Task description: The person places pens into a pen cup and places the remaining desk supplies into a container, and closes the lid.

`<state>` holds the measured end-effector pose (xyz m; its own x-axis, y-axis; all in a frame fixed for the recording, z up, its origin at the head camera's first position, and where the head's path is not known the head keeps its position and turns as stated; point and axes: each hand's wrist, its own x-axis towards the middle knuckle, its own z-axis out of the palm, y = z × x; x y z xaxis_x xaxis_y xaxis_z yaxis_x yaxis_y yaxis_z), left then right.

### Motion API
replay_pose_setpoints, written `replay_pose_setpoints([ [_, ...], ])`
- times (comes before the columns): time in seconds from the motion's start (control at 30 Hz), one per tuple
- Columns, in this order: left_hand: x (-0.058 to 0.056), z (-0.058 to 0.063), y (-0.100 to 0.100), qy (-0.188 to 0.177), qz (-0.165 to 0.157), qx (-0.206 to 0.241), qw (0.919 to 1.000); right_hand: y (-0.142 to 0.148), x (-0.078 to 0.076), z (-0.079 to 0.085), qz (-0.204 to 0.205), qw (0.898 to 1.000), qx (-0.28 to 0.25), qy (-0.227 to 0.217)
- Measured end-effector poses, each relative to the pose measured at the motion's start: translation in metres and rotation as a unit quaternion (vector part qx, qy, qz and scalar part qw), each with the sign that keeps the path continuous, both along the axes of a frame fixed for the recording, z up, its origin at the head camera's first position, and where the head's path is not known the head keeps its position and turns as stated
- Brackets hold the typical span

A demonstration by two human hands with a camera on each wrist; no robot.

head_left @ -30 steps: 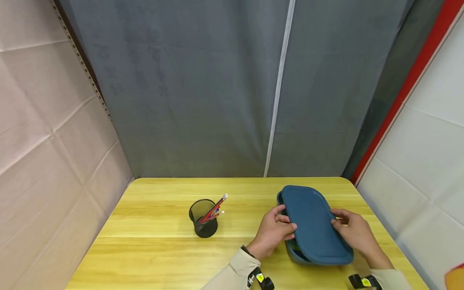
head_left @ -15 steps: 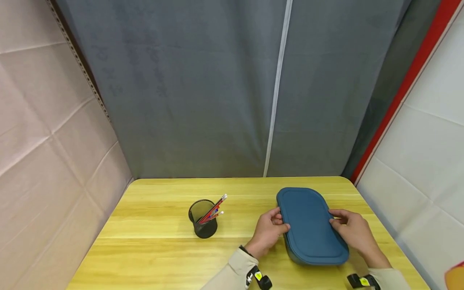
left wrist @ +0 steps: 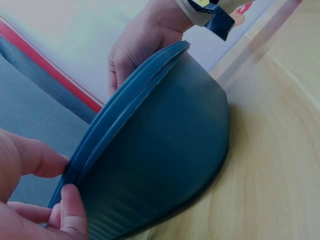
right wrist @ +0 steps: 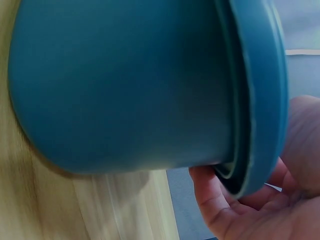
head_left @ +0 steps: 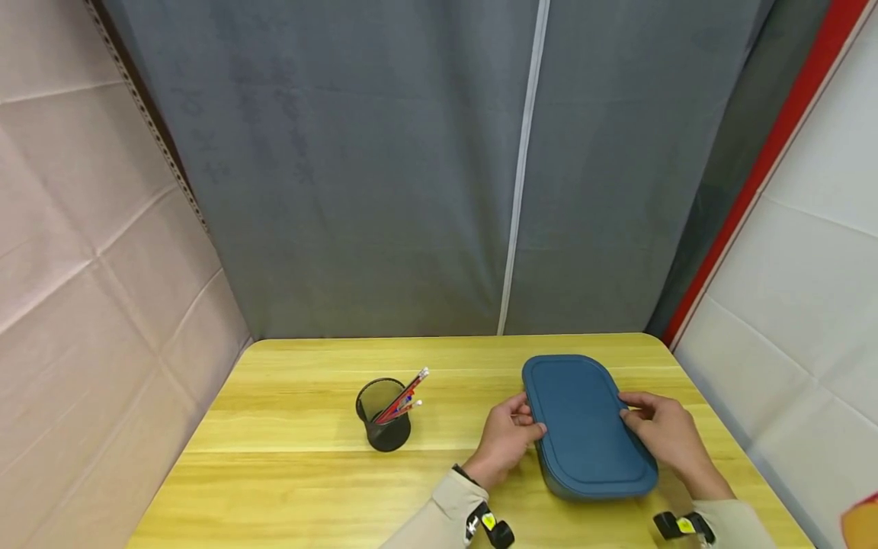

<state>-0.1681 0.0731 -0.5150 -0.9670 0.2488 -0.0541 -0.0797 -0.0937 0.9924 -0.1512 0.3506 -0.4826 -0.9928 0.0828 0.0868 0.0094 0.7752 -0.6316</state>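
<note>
A dark blue plastic lid (head_left: pixel 581 423) covers a matching deep storage box (head_left: pixel 565 486) at the right of the table, lined up with its rim. My left hand (head_left: pixel 501 446) pinches the lid's left edge; in the left wrist view, finger and thumb lie either side of the rim. On the opposite long edge, my right hand (head_left: pixel 668 435) grips the lid between thumb and fingers. The right wrist view has the right hand's fingers (right wrist: pixel 207 195) curled under the overhanging rim. The inside of the box is hidden by the lid.
A black mesh pen holder (head_left: pixel 388 435) with several pencils (head_left: pixel 400 404) leaning right stands left of the hands. A grey curtain (head_left: pixel 370 183) hangs behind the yellow wooden table (head_left: pixel 288 473). An orange and red object (head_left: pixel 860 524) shows at the lower right corner.
The lid, askew with a gap on its left side one second ago, has shifted left and down and now sits over the box. My left hand has moved slightly left with it.
</note>
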Motion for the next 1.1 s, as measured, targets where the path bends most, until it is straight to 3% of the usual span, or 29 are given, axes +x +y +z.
replay_pose_setpoints([
  [0.63,-0.001,-0.002,-0.002,-0.038,0.007,0.009,0.9992,-0.003,0.0,-0.003,-0.004,1.0,-0.012,0.001],
  [1.1,0.003,-0.009,0.0,-0.041,0.003,0.026,0.9988,-0.003,0.004,-0.012,-0.012,1.0,-0.02,0.015],
])
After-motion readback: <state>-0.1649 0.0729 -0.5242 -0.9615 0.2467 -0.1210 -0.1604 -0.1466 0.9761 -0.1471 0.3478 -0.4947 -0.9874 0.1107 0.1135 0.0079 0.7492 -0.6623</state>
